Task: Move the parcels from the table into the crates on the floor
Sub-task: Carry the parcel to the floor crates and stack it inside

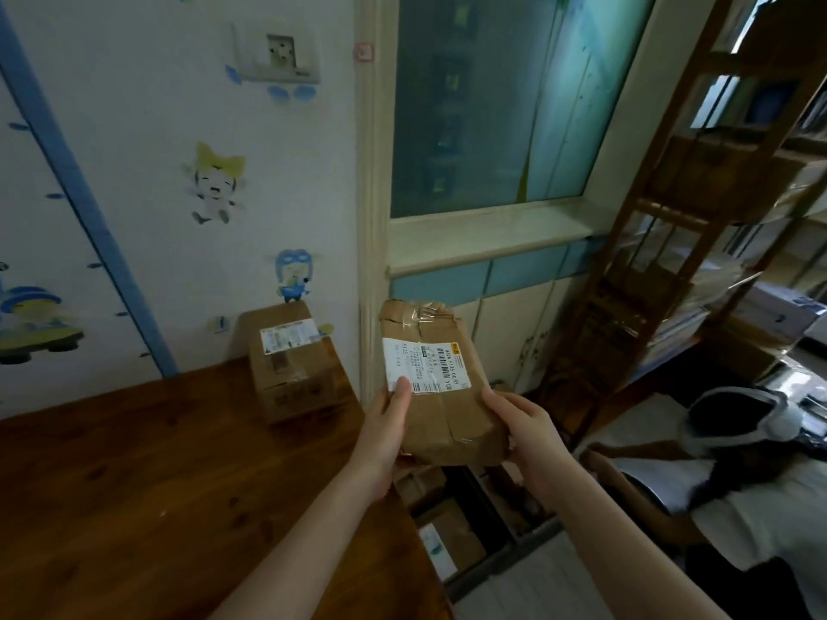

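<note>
Left hand (384, 436) and right hand (532, 434) grip a parcel (441, 398) above crates (490, 563) holding boxes (454, 532).

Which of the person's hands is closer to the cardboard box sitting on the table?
Left. The left hand holds the taped parcel just right of the box; the right hand grips the parcel's far side, farther from it.

- parcel (441, 422) betw. left hand (385, 436) & right hand (530, 434): brown, white label (425, 364) w/ black barcode
- box (291, 373) left of left hand: brown
- surface (156, 485) below it: red-brown wood grain
- wall (134, 127) above: white, blue stripe, cartoon figs
</note>
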Demonstrator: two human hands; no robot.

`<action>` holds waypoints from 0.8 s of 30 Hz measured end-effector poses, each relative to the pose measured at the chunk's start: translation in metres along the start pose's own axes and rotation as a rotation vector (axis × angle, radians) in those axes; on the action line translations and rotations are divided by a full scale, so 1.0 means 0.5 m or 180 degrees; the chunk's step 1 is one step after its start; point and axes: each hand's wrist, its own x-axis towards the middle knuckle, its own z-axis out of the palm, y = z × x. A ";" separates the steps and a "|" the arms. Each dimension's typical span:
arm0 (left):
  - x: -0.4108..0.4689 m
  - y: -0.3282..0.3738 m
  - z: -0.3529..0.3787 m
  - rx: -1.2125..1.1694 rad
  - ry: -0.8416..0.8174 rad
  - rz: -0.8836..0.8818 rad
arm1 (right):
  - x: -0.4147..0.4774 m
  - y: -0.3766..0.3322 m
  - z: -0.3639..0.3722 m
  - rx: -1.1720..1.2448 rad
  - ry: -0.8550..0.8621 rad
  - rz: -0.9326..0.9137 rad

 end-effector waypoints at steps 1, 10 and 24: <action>0.015 0.000 0.006 0.0025 0.0010 0.0010 | 0.011 -0.004 -0.007 -0.0038 0.0000 0.0004; 0.181 -0.019 0.160 0.0277 -0.0158 -0.0092 | 0.176 -0.031 -0.157 -0.0059 -0.0030 0.0162; 0.324 -0.093 0.330 -0.0254 0.0776 -0.0343 | 0.457 -0.023 -0.297 -0.0454 -0.0886 0.0514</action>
